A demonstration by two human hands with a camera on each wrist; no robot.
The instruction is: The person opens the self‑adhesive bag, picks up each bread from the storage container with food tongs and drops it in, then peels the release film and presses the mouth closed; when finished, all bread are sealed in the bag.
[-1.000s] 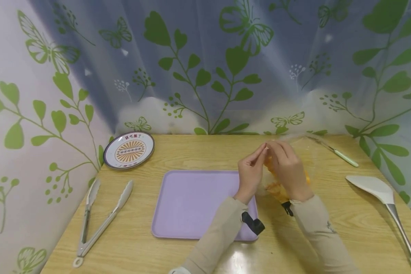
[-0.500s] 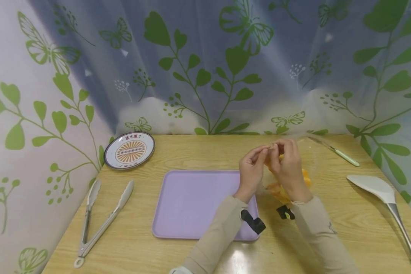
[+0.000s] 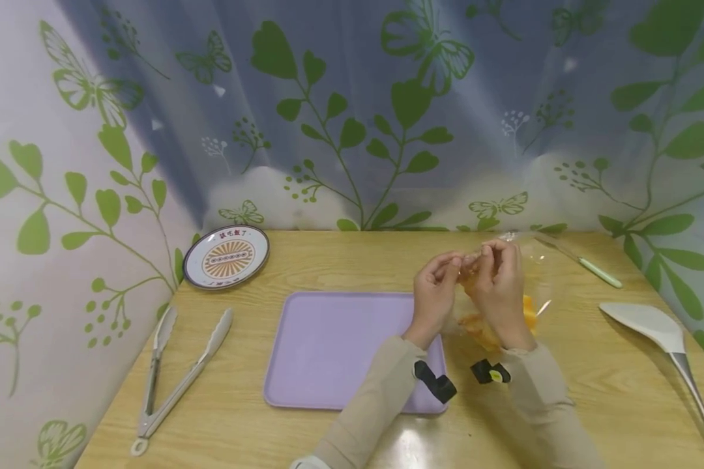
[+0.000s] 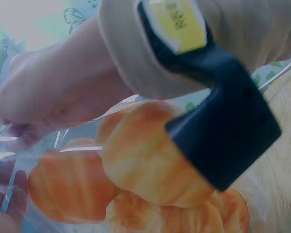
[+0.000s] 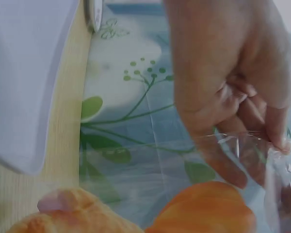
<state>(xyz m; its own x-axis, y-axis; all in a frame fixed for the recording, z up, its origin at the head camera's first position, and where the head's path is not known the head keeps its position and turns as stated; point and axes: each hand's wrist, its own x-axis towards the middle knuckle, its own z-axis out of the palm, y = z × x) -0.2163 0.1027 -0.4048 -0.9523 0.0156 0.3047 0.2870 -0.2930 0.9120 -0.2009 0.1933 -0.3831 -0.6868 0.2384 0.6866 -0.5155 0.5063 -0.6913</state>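
A clear plastic bag with several golden bread rolls inside hangs beneath both hands, to the right of a lilac tray. My left hand pinches the bag's top edge between thumb and fingers. Close beside it, my right hand also pinches the bag's edge, with its back partly covering the rolls. In the right wrist view, the film stretches from the fingertips of the left hand. The left wrist view has the right hand above the rolls. How the film is folded between the fingertips is unclear.
Metal tongs lie spread at the left, with a patterned plate behind them, leaning by the wall. On the right are a green-handled knife and a white-bladed turner. A printed curtain borders the wooden table.
The fingertips have drawn slightly apart, and more crumpled film shows between them. The right hand has turned a little, and the camera view has shifted slightly. The tray and utensils stay in place.
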